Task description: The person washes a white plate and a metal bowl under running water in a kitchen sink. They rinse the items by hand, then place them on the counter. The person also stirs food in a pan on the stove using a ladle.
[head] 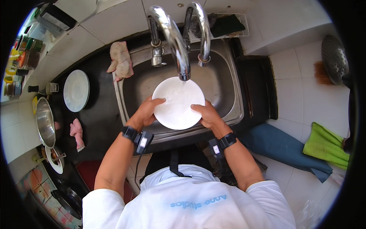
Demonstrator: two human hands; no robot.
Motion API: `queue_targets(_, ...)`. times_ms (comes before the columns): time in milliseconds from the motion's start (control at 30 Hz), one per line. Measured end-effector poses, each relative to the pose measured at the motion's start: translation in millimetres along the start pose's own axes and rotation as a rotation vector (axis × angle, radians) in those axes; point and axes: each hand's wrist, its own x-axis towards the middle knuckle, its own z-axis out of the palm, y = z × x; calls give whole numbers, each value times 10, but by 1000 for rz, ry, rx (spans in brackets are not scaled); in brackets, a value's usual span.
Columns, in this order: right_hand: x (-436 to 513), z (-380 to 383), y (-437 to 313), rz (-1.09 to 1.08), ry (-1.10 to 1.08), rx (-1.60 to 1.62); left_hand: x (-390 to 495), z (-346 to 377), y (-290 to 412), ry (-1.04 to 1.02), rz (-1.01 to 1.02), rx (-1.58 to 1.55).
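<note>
A round white plate (178,110) is held over the near part of a stainless steel sink (216,77). My left hand (146,111) grips its left rim, thumb on the upper face and fingers underneath. On the opposite rim, my right hand (210,114) holds it the same way. The spout of a chrome faucet (184,73) hangs just above the plate's far edge, and a little water runs from it onto the plate. Behind the plate, part of the basin is hidden.
Left on the black counter stand another white plate (76,90), a crumpled pink cloth (76,132) and a steel bowl (46,123). A beige cloth (121,60) lies over the sink's left corner. Scouring pads (227,25) sit in a rack behind the faucets. Rightward hangs a green towel (324,144).
</note>
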Motion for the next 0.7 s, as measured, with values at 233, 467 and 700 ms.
queue_targets(233,142,204,169,-778,317,-1613,-256,181,-85,149,105,127)
queue_targets(467,-257,393,150,-396,-396,-1528,-121,134,-190,241,230,114)
queue_targets(700,72,520,72,-445,-499,-1608,-138,136,-323,167,142,-20)
